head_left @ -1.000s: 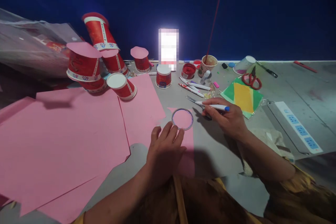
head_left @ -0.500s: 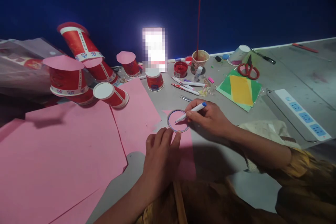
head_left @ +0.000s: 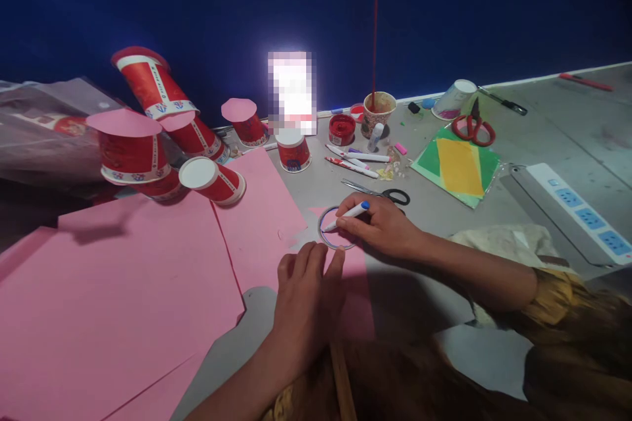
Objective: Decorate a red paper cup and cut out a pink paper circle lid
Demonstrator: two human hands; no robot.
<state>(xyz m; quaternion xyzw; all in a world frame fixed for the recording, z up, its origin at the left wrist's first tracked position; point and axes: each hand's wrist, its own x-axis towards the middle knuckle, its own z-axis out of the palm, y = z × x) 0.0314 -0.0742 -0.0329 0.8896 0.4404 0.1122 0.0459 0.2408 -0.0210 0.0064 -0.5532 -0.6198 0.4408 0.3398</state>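
Observation:
My right hand (head_left: 378,227) is closed around a white marker with a blue end (head_left: 354,210). The marker's tip rests at the left inner edge of a thin round ring (head_left: 320,229). Blue shows along the inside of that ring, which lies on a small pink paper sheet (head_left: 359,299). With fingers spread and bent, my left hand (head_left: 306,293) rests on the paper, its fingertips at the ring's lower edge. Black-handled scissors (head_left: 396,196) lie just behind my right hand, partly hidden by it.
Large pink sheets (head_left: 148,276) cover the left side, with several red paper cups (head_left: 132,151) behind them. Markers (head_left: 351,168), a red paint jar (head_left: 342,129) and a cup with a stick (head_left: 378,115) stand farther back. Red scissors (head_left: 474,131) and a power strip (head_left: 577,207) are at right.
The marker tip has moved left to the ring's inner left edge, and my right hand has shifted left with it. The scissors' black handles now show. My left hand keeps its place at the ring.

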